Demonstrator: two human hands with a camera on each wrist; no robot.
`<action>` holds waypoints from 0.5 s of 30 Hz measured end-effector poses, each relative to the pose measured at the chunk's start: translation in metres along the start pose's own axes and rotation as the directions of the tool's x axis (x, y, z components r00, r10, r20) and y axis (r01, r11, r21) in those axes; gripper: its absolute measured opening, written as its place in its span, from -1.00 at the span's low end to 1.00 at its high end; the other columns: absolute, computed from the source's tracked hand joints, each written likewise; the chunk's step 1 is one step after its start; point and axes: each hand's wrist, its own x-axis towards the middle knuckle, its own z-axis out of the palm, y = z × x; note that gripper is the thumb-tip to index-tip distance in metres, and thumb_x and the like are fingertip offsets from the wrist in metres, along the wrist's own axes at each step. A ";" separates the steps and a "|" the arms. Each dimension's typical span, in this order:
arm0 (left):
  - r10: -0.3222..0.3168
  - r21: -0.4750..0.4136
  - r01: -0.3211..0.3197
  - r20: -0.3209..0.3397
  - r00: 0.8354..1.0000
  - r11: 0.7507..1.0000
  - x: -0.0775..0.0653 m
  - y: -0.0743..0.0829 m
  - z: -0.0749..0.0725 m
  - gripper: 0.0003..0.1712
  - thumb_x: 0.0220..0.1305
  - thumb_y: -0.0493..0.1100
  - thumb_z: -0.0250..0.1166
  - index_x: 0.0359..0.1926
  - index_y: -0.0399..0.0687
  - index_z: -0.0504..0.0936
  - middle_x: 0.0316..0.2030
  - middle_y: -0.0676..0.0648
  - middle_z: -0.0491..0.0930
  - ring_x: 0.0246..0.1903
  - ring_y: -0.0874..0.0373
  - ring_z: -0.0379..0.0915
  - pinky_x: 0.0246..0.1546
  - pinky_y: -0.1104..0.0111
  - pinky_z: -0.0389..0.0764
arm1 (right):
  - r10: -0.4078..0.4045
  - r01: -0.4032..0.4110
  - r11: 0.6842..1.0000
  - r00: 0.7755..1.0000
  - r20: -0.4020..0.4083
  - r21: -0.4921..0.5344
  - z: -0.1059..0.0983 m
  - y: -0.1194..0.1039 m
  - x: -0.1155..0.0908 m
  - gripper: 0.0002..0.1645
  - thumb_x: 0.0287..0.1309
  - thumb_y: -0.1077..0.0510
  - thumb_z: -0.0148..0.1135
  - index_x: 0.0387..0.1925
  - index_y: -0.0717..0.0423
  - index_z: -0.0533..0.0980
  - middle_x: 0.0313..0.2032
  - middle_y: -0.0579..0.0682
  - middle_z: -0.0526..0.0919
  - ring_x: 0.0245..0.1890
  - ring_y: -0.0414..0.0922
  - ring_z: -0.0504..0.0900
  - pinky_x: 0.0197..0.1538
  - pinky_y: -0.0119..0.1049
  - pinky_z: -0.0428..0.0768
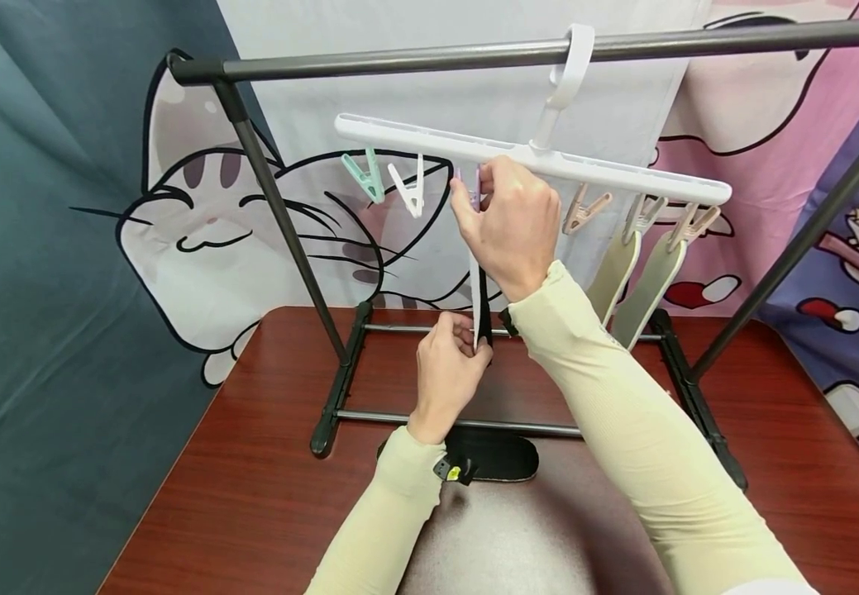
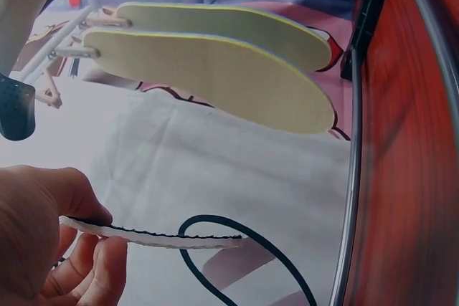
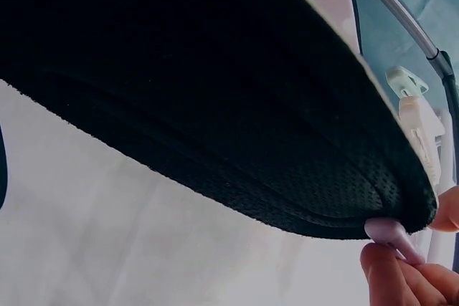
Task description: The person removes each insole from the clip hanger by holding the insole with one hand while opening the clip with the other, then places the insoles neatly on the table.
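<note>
Pinching purple clip (image 3: 388,231), right hand (image 1: 516,221) above, left hand (image 1: 447,376) below, grip clamped on insole (image 3: 237,120)

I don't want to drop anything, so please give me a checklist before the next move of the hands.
1. Left hand grips the lower end of the upright black insole: ok.
2. Right hand pinches the purple clip: ok.
3. Purple clip bites firmly on the insole: cannot tell.
4. Hanger hook sits over the rail: ok.
5. Hanger bar level: not ok, its right end is lower.
6. Two pale insoles hang from their clips: ok.
</note>
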 end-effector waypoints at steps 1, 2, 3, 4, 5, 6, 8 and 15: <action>-0.002 0.002 0.002 0.002 1.000 1.000 0.000 0.000 0.000 -0.74 0.06 -0.29 0.41 -0.22 -0.12 0.54 -0.47 0.00 0.59 -0.53 0.22 0.54 -0.45 0.42 0.55 | -0.002 0.002 1.000 1.000 0.001 0.000 0.000 0.000 0.000 -0.67 0.17 0.05 0.30 -0.50 0.25 0.55 -0.54 0.11 0.66 -0.56 0.09 0.62 -0.46 0.02 0.51; -0.004 0.004 0.004 0.003 1.000 1.000 -0.001 0.000 0.000 -0.75 0.07 -0.29 0.41 -0.22 -0.12 0.54 -0.47 0.00 0.59 -0.52 0.23 0.54 -0.45 0.42 0.54 | -0.004 0.004 1.000 1.000 0.001 0.000 -0.001 0.000 0.000 -0.68 0.17 0.05 0.30 -0.50 0.25 0.55 -0.54 0.11 0.66 -0.56 0.09 0.62 -0.46 0.02 0.51; -0.007 0.005 0.006 0.004 1.000 1.000 -0.001 0.000 0.000 -0.74 0.07 -0.29 0.41 -0.22 -0.12 0.54 -0.47 0.01 0.59 -0.52 0.24 0.54 -0.44 0.42 0.54 | -0.006 0.006 1.000 1.000 0.001 -0.001 -0.001 0.000 0.000 -0.68 0.18 0.06 0.30 -0.50 0.25 0.55 -0.55 0.11 0.65 -0.56 0.09 0.61 -0.46 0.02 0.51; -0.007 0.006 0.007 0.005 1.000 1.000 -0.001 0.001 0.000 -0.75 0.07 -0.29 0.41 -0.22 -0.12 0.54 -0.47 0.01 0.59 -0.52 0.24 0.54 -0.44 0.43 0.54 | -0.008 0.008 1.000 1.000 0.002 -0.002 -0.001 0.000 0.000 -0.68 0.18 0.06 0.29 -0.49 0.25 0.55 -0.55 0.10 0.65 -0.57 0.09 0.61 -0.46 0.02 0.51; -0.008 0.006 0.008 0.006 1.000 1.000 -0.001 0.001 0.000 -0.75 0.07 -0.29 0.40 -0.22 -0.11 0.54 -0.47 0.02 0.58 -0.52 0.24 0.53 -0.44 0.43 0.54 | -0.009 0.009 1.000 1.000 0.003 -0.003 -0.002 0.000 0.000 -0.69 0.18 0.07 0.29 -0.50 0.25 0.55 -0.56 0.10 0.64 -0.57 0.09 0.60 -0.46 0.02 0.51; -0.011 0.007 0.011 0.008 1.000 1.000 -0.001 0.000 0.000 -0.75 0.07 -0.29 0.40 -0.22 -0.11 0.54 -0.47 0.03 0.58 -0.52 0.24 0.53 -0.44 0.43 0.54 | -0.010 0.010 1.000 1.000 0.004 -0.004 -0.002 0.000 0.001 -0.69 0.18 0.07 0.28 -0.49 0.25 0.55 -0.56 0.10 0.64 -0.57 0.09 0.60 -0.46 0.02 0.51; -0.014 0.004 0.014 0.008 1.000 1.000 -0.002 0.000 0.000 -0.75 0.07 -0.29 0.40 -0.22 -0.11 0.54 -0.47 0.03 0.58 -0.52 0.25 0.53 -0.45 0.44 0.53 | -0.011 0.011 1.000 1.000 0.006 -0.002 -0.003 0.001 0.001 -0.70 0.18 0.07 0.27 -0.49 0.25 0.55 -0.56 0.09 0.64 -0.57 0.09 0.60 -0.45 0.02 0.51; -0.017 -0.009 0.017 0.009 1.000 1.000 -0.003 -0.001 0.000 -0.76 0.08 -0.29 0.40 -0.22 -0.12 0.54 -0.46 0.03 0.58 -0.52 0.24 0.54 -0.45 0.45 0.54 | -0.006 0.006 1.000 1.000 0.010 0.010 -0.003 0.001 0.001 -0.72 0.17 0.10 0.25 -0.52 0.24 0.54 -0.58 0.07 0.64 -0.58 0.07 0.59 -0.45 0.00 0.50</action>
